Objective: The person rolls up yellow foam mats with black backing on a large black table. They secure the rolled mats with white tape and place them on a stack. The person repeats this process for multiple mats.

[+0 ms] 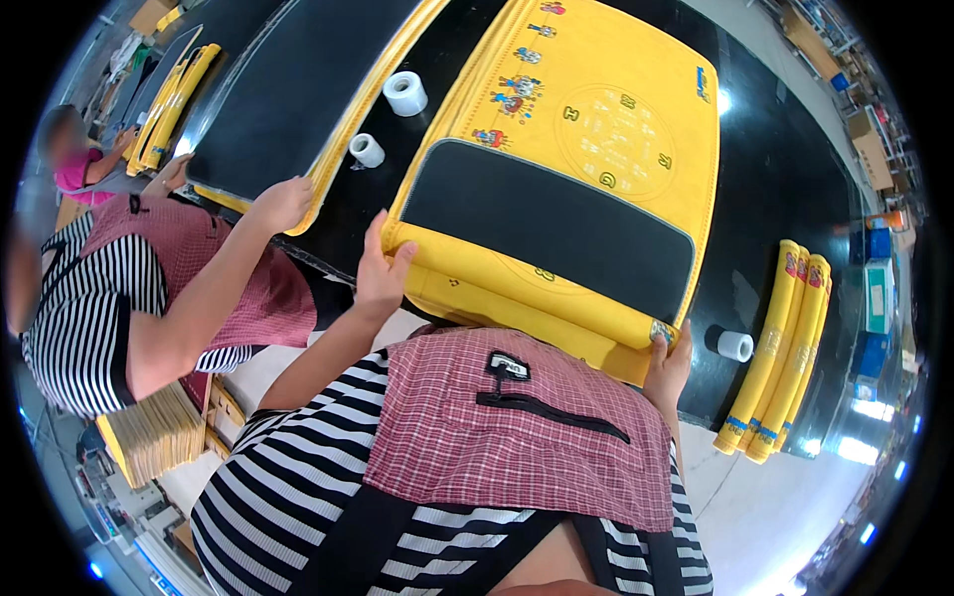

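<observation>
A stack of yellow printed mats (596, 70) lies on the black table before me. The near end of the top mat is turned over, so its black underside (547, 219) shows as a broad panel, with a yellow roll along my side. My left hand (383, 276) grips the roll's left end, thumb and fingers apart around its edge. At the right end, my right hand (669, 366) holds the corner of the roll, its thumb on top; some fingers are hidden beneath. Below the roll, more yellow mat hangs toward my apron.
Rolls of clear tape (405, 94) stand left of the stack, and another tape roll (735, 346) lies at the right. Beside it are several rolled yellow mats (780, 348). At left, a co-worker's hands (283, 206) rest on a black-sided mat (298, 89); another person is farther off.
</observation>
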The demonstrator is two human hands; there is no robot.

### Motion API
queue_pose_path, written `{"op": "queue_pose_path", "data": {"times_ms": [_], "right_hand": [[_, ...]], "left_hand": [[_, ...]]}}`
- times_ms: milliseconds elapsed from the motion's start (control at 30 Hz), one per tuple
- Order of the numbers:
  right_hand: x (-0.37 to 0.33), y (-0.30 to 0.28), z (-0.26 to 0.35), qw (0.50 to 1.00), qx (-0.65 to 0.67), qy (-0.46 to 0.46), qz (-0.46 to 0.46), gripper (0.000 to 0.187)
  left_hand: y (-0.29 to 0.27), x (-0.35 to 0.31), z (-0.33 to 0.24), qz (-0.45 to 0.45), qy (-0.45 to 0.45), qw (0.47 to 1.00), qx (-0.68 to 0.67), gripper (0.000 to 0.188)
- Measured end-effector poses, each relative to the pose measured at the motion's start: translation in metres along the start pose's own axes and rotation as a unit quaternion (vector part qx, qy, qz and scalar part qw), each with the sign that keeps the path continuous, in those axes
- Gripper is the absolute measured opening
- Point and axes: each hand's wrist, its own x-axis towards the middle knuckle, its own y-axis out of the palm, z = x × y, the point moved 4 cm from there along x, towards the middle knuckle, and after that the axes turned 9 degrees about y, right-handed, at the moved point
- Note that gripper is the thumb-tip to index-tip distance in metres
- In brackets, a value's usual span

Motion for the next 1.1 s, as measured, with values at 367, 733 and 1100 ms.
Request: {"op": "queue_pose_path", "data": {"times_ms": [367,733,1100], "right_hand": [[0.069,-0.018,0.058,0.974,-0.224,0.007,-0.024,0.067],[0.106,-0.065,0.0,0.962,0.161,-0.163,-0.15,0.039],[0.074,-0.005,0.072,0.929,-0.113,-0.332,-0.116,0.071]], "left_hand": [[0.136,0.023,-0.122,0.246,0.385,0.851,0.259,0.079],[0.16,0.097,-0.127,0.383,0.317,0.844,0.201,0.072],[0.146,0.088,-0.139,0.301,0.419,0.828,0.218,0.065]]}}
